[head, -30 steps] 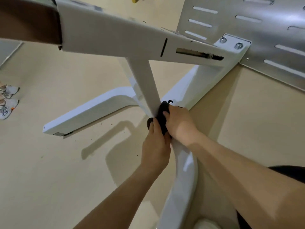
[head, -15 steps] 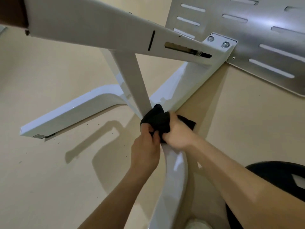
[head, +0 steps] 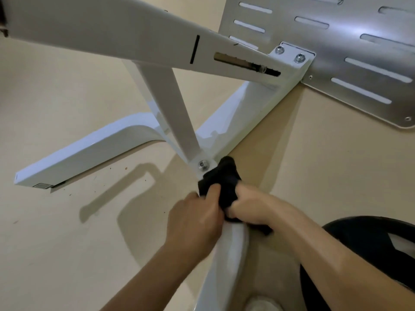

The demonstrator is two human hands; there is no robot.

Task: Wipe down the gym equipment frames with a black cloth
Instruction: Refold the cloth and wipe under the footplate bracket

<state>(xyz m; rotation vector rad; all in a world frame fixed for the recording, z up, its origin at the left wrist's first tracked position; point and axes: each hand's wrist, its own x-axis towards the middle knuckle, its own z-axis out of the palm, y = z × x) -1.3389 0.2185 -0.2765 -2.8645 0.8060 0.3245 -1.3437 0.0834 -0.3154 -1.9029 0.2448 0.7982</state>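
Black cloth [head: 224, 182]: lies bunched over the top of the near base leg, just below the bolted joint, held between both hands
Left hand [head: 195, 218]: grasps the cloth's left part with curled fingers, thumb up on the fabric; presses against the left flank of the leg
Right hand [head: 253, 207]: clutches the cloth's right part with fingers curled round it; sits close against the left hand
White frame [head: 226, 122]: stands on the floor, with legs spreading out from one central joint
Near base leg [head: 229, 265]: runs from the joint toward the bottom edge, between the two forearms
Left base leg [head: 74, 158]: curves away to the left and ends in a square-cut tip
Slanted strut [head: 170, 113]: rises from the joint up to the upper beam
Upper beam [head: 101, 30]: crosses the top of the view, with a dark slit and a long slot near its right end
Bolt [head: 202, 164]: sits in the joint plate, just beside the cloth's upper left edge
Slotted metal plate [head: 336, 52]: fills the top right corner, next to a white bracket with two bolts
Floor [head: 56, 243]: beige, marked with soft shadows of the frame
Black round object [head: 370, 243]: shows at lower right, partly behind the right forearm; kind not clear
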